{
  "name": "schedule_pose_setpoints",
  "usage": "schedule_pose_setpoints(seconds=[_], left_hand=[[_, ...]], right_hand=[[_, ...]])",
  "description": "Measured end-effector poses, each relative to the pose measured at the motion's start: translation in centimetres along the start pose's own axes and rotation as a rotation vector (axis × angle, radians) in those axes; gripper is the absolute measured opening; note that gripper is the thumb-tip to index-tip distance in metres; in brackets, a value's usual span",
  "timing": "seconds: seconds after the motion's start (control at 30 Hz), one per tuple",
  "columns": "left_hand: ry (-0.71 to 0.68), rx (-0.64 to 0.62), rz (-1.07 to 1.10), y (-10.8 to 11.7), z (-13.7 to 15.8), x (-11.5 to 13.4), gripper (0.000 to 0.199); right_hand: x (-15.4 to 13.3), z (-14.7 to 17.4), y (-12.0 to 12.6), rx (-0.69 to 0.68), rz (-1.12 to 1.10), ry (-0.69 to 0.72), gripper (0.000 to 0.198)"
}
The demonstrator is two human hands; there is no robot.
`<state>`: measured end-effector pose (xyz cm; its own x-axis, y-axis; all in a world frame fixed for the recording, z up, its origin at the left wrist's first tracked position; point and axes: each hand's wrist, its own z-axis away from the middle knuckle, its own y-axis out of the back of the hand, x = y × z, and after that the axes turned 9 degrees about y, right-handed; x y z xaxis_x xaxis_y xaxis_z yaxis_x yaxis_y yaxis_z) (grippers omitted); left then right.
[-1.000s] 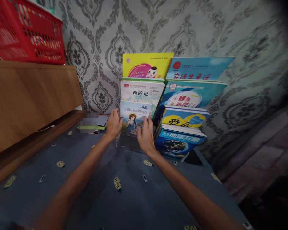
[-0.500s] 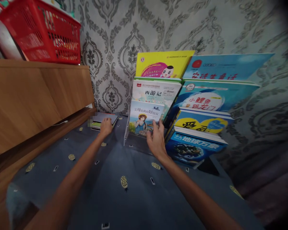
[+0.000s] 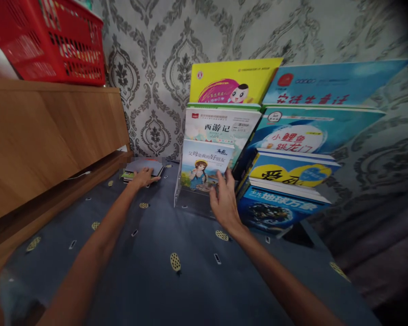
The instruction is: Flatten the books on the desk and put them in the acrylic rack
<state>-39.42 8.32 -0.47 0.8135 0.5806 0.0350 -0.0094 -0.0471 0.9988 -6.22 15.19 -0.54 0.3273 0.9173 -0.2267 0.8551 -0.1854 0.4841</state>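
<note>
My left hand (image 3: 143, 177) lies with its fingers spread on a low pile of books (image 3: 132, 166), whose top one has a grey cover. At the right lower edge of a small picture book (image 3: 204, 165) with a girl in a yellow hat, my right hand (image 3: 225, 201) rests with its fingers apart. That book leans in front of a white-covered book (image 3: 217, 122), with a yellow book (image 3: 234, 77) behind. All three stand in a clear rack (image 3: 177, 190). Beside them rise several blue books (image 3: 285, 208) in tiers.
A dark blue cloth (image 3: 149, 271) with pineapple prints covers the surface. On the left stands a wooden cabinet (image 3: 54, 140) with a red plastic basket (image 3: 68, 50) on top. A patterned wall (image 3: 153, 90) closes off the back. Dark folded fabric (image 3: 377, 226) hangs at the right.
The fingers of my left hand have spread out over the pile's top book. My right hand has stayed at the small book. The view has shifted slightly closer.
</note>
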Motion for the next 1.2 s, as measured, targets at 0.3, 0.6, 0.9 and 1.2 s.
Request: schedule_pose_setpoints(seconds=[0.3,0.6,0.9,1.2], left_hand=[[-0.088,0.043,-0.163,0.8,2.9,-1.4,0.038],[-0.174,0.110,-0.257,0.6,6.0,-1.1,0.033],[-0.253,0.056,-0.286,-0.8,13.0,-1.2,0.030],[-0.260,-0.004,-0.247,-0.3,18.3,-1.0,0.035]], right_hand=[[0.1,0.3,0.8,-0.033,-0.035,-0.024,0.059],[-0.7,1.0,3.1,-0.050,-0.064,-0.019,0.059],[-1.5,1.2,3.9,-0.072,-0.091,-0.009,0.054],[-2.5,2.9,4.8,-0.082,-0.120,-0.028,0.054]])
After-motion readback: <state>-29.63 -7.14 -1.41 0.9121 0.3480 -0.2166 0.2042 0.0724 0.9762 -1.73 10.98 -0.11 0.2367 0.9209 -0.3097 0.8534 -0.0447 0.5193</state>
